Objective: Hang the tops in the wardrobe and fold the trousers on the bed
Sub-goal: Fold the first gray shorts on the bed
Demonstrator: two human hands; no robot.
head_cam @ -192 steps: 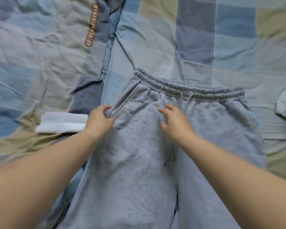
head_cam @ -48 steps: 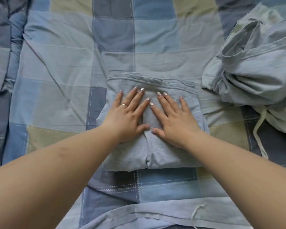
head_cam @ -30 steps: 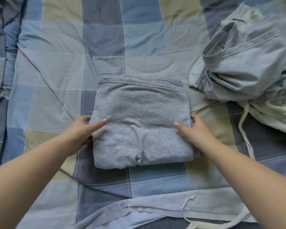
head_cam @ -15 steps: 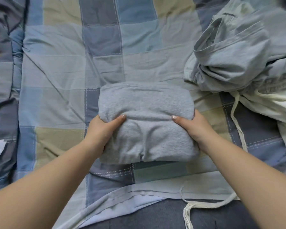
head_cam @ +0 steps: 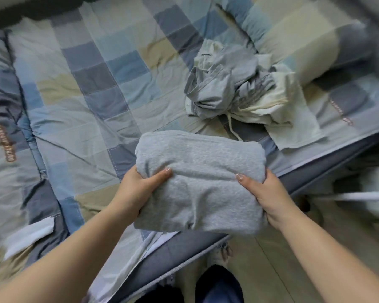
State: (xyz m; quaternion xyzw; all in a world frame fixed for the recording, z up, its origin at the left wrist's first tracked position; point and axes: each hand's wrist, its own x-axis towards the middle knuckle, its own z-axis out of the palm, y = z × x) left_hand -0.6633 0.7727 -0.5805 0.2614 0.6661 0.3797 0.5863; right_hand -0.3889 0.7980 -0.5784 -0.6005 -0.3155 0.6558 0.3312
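Note:
The grey trousers [head_cam: 202, 171] are folded into a thick square bundle, held up over the near edge of the bed. My left hand [head_cam: 138, 189] grips the bundle's left side with the thumb on top. My right hand [head_cam: 265, 191] grips its right side the same way. A crumpled heap of pale blue and cream clothes [head_cam: 241, 92] with loose drawstrings lies on the bed beyond the bundle, to the right.
The bed's checked blue, grey and beige cover [head_cam: 92, 88] fills the left and middle. A pillow [head_cam: 293, 40] lies at the top right. The grey bed frame edge [head_cam: 184, 252] runs diagonally below the bundle, with wooden floor [head_cam: 271, 270] and my feet beneath.
Both hands moved from pressing on top of the folded trousers to gripping its sides, then lifted it off the cover and towards the bed's edge. The view swung right, showing the floor.

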